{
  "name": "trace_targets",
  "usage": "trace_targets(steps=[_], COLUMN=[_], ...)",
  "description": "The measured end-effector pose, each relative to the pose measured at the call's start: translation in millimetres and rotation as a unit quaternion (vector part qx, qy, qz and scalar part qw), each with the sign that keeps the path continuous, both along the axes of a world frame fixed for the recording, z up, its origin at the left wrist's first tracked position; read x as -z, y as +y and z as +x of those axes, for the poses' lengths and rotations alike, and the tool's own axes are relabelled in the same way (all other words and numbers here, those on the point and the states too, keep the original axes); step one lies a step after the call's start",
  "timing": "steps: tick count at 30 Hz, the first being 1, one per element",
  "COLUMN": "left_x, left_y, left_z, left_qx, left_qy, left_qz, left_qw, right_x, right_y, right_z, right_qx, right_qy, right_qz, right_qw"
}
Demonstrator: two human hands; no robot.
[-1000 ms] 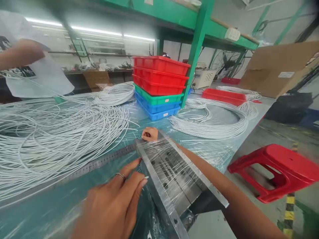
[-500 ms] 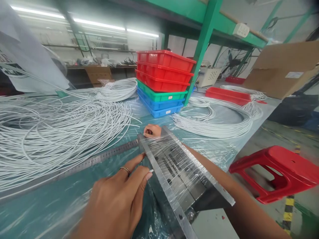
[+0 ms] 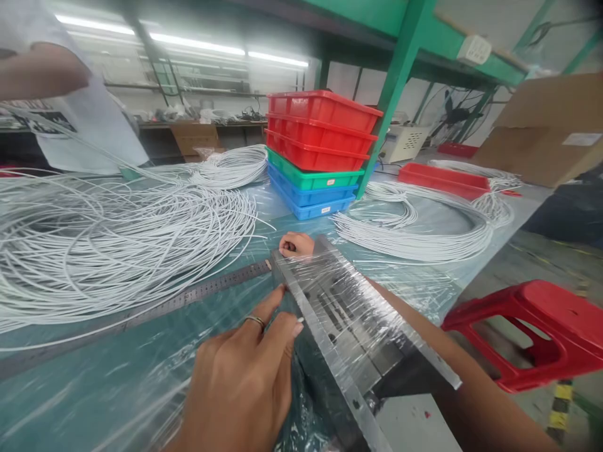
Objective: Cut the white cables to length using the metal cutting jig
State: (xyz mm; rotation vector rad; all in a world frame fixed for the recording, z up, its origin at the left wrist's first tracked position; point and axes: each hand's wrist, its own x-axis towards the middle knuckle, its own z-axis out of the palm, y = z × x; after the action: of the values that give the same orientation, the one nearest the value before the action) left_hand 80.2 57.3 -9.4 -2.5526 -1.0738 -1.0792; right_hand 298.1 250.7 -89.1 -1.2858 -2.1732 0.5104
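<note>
A metal fixture [image 3: 355, 314] with two raised side rails stands in front of me, clear film stretched across its top. At its near left rail is my left hand [image 3: 247, 370], a ring on one finger. The index fingertip touches the rail's side, and the other fingers are pressed together; what they hold, if anything, is hidden. Beyond the fixture's far end, my right hand [image 3: 296, 243] is curled closed, its forearm passing along the right side. I cannot make out anything in it. A steel ruler [image 3: 211, 289] runs left from the fixture's far corner.
Tangled white cables [image 3: 117, 238] cover the table's left side. Coiled white cables [image 3: 424, 242] lie at right. Stacked red, green and blue trays [image 3: 320, 135] stand behind, beside a green post [image 3: 396, 88]. A red stool [image 3: 537, 333] is at right. A co-worker [image 3: 89, 119] stands far left.
The whole view has shifted slightly, with things appearing farther right. Both hands keep nearly the same pose at the fixture. The co-worker's bare arm now shows at upper left.
</note>
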Motion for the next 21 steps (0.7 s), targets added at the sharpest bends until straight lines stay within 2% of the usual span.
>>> trace_targets(steps=[2, 4, 12, 15, 18, 21], left_x=[1.6, 1.9, 1.2, 7.8, 19.3, 32.8], left_y=[-1, -1, -4, -2, 1, 5], left_z=[0, 0, 8, 10, 15, 24], left_qx=[0.001, -0.002, -0.033, -0.039, -0.031, -0.070], left_qy=[-0.002, -0.002, 0.013, 0.005, -0.022, -0.024], left_qz=[-0.001, -0.008, -0.031, 0.015, 0.099, 0.156], left_qw=[1.000, 1.000, 0.999, 0.999, 0.994, 0.985], right_x=[13.5, 23.3, 39.8, 42.0, 42.9, 43.9], right_y=[25, 36, 42, 42, 39, 37], right_z=[-6, -6, -1, -2, -2, -2], right_qx=[-0.015, -0.020, -0.029, -0.040, -0.046, -0.036], right_qy=[-0.021, -0.033, -0.058, -0.056, -0.056, -0.059], right_qz=[0.000, 0.006, 0.024, 0.031, 0.034, 0.035], right_qw=[1.000, 0.999, 0.998, 0.997, 0.997, 0.997])
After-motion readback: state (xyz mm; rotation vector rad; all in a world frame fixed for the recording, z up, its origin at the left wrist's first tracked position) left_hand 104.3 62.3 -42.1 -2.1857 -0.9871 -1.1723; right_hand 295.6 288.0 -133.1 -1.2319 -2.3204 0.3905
